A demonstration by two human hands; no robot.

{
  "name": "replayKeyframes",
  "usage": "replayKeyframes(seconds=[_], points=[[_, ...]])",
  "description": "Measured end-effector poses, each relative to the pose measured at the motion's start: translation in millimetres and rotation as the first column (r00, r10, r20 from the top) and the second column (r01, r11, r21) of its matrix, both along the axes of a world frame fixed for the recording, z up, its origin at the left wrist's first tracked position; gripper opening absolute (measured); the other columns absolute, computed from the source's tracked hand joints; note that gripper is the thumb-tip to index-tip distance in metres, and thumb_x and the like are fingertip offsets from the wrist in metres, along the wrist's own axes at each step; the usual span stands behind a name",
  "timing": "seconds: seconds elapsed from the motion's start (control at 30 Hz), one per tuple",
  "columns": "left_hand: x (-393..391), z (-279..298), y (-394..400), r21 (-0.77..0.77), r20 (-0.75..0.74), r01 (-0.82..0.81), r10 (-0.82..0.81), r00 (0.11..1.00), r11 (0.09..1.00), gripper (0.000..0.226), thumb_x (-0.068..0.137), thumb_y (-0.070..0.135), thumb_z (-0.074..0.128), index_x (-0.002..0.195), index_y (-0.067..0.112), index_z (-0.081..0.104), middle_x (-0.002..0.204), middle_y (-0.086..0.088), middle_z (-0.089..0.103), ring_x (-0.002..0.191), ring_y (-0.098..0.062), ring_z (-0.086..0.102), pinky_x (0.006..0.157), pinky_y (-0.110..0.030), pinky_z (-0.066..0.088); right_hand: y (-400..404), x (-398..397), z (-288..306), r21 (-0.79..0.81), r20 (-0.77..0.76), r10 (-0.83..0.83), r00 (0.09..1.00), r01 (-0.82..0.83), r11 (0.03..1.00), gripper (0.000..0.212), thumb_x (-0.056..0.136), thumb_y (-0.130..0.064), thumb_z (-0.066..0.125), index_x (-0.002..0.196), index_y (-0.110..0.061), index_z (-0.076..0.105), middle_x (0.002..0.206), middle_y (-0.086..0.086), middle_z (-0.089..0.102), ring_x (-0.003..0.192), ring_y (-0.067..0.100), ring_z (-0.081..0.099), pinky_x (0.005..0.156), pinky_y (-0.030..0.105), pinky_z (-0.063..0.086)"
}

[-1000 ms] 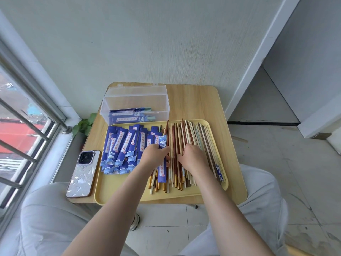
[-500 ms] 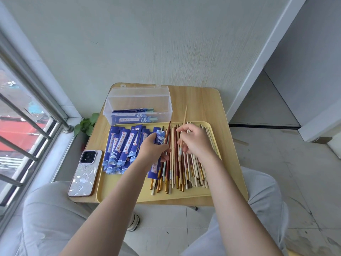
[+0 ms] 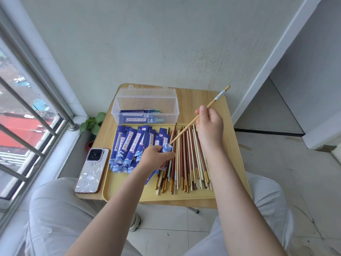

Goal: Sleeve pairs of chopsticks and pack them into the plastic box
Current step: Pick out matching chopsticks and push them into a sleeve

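the right hand [image 3: 210, 126] pinches one chopstick [image 3: 191, 124], its tip at the blue sleeve [image 3: 167, 147] gripped by the left hand [image 3: 156, 157] over the tray [image 3: 129, 196]. the tip could miss or rip the paper mouth.

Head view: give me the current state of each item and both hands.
plastic box: open, a few sleeved pairs inside
left hand: grips blue sleeve
right hand: pinches light chopstick, tip at sleeve mouth
loose chopsticks: unsleeved, on yellow tray
empty sleeves: piled on tray
phone: face down on table
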State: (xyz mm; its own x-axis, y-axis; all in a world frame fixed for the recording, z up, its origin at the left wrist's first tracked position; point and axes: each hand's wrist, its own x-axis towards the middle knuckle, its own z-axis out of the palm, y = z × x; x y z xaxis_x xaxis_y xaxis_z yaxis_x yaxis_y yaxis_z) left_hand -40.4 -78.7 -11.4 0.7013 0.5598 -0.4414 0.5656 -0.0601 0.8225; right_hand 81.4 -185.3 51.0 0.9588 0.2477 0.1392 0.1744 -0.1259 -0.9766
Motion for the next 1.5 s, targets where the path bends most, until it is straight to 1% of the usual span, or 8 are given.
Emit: replayKeyframes(seconds=[0.3, 0.4, 0.47, 0.6, 0.7, 0.83, 0.93, 1.5], points=[[-2, -3, 0, 0.005, 0.018, -0.013, 0.013, 1.0, 1.0, 0.027, 0.086, 0.023, 0.078, 0.074, 0.012, 0.056, 0.063, -0.003, 0.058, 0.053, -0.013, 0.055, 0.058, -0.027, 0.059, 1, -8, -3, -0.08, -0.101, 0.115, 0.988, -0.123, 0.989, 0.029, 0.106, -0.029, 0.046, 0.087, -0.016, 0.064, 0.062, -0.005, 0.051, 0.051, 0.007, 0.045, 0.051, 0.026, 0.038], [1, -2, 0, 0.01, 0.07, -0.019, 0.018, 0.997, 1.0, 0.031, 0.087, 0.026, 0.077, 0.07, 0.013, 0.054, 0.059, -0.003, 0.055, 0.044, -0.008, 0.049, 0.047, -0.021, 0.052, -5, -16, 5, -0.282, -0.319, 0.423, 0.848, -0.511, 0.812, 0.026, 0.104, -0.03, 0.051, 0.104, -0.007, 0.064, 0.069, 0.003, 0.058, 0.048, 0.008, 0.044, 0.045, 0.02, 0.037], [2, -2, 0, 0.026, 0.083, -0.035, 0.033, 0.996, 0.999, 0.031, 0.087, 0.028, 0.076, 0.071, 0.012, 0.055, 0.058, -0.004, 0.054, 0.04, -0.006, 0.046, 0.042, -0.016, 0.043, -6, -20, 5, -0.404, -0.373, 0.483, 0.792, -0.607, 0.684, 0.037, 0.101, -0.042, 0.055, 0.124, -0.013, 0.056, 0.075, 0.006, 0.067, 0.052, 0.011, 0.052, 0.048, 0.024, 0.043], [4, -8, 1, 0.025, 0.067, -0.055, 0.053, 0.996, 0.998, 0.027, 0.088, 0.027, 0.075, 0.086, 0.003, 0.063, 0.062, -0.007, 0.055, 0.042, -0.01, 0.047, 0.05, -0.025, 0.056, -1, -19, -7, -0.436, -0.188, 0.383, 0.904, -0.426, 0.793, 0.062, 0.102, -0.032, 0.05, 0.156, -0.031, 0.019, 0.086, 0.015, 0.07, 0.059, 0.018, 0.058, 0.061, 0.038, 0.052], [4, -13, 2, 0.025, 0.045, -0.053, 0.052, 0.998, 0.998, 0.029, 0.088, 0.029, 0.075, 0.086, 0.006, 0.058, 0.064, -0.006, 0.055, 0.044, -0.011, 0.05, 0.053, -0.028, 0.058, 1, -19, -15, -0.412, -0.177, 0.343, 0.923, -0.385, 0.826, 0.055, 0.101, -0.014, 0.046, 0.151, -0.03, 0.029, 0.09, 0.019, 0.067, 0.063, 0.02, 0.057, 0.059, 0.035, 0.048], [3, -15, 2, -0.002, 0.042, -0.079, 0.079, 0.996, 0.997, 0.023, 0.095, 0.024, 0.066, 0.088, 0.008, 0.052, 0.069, -0.007, 0.058, 0.05, -0.016, 0.054, 0.052, -0.029, 0.056, 1, -27, -41, -0.71, -0.202, 0.348, 0.916, -0.381, 0.592, 0.01, 0.101, -0.018, 0.052, 0.107, -0.015, 0.059, 0.102, 0.002, 0.065, 0.081, 0.013, 0.061, 0.07, 0.027, 0.049], [5, -18, 2, -0.026, 0.018, -0.113, 0.113, 0.993, 0.993, 0.017, 0.096, 0.019, 0.061, 0.089, 0.008, 0.051, 0.074, -0.009, 0.063, 0.055, -0.02, 0.059, 0.059, -0.034, 0.059, 0, -39, -61, -0.812, -0.251, 0.355, 0.9, -0.396, 0.429, 0.012, 0.099, -0.022, 0.056, 0.104, -0.013, 0.062, 0.097, 0.001, 0.063, 0.08, 0.014, 0.059, 0.062, 0.026, 0.043], [5, -32, 3, -0.028, -0.06, -0.108, 0.106, 0.993, 0.994, 0.017, 0.097, 0.018, 0.06, 0.109, 0.007, 0.056, 0.098, -0.014, 0.069, 0.064, -0.016, 0.068, 0.054, -0.03, 0.059, 4, -48, -73, -0.875, -0.314, 0.331, 0.89, -0.406, 0.263, 0.047, 0.096, -0.018, 0.061, 0.135, -0.01, 0.037, 0.088, 0.002, 0.055, 0.071, 0.017, 0.057, 0.05, 0.027, 0.039]])
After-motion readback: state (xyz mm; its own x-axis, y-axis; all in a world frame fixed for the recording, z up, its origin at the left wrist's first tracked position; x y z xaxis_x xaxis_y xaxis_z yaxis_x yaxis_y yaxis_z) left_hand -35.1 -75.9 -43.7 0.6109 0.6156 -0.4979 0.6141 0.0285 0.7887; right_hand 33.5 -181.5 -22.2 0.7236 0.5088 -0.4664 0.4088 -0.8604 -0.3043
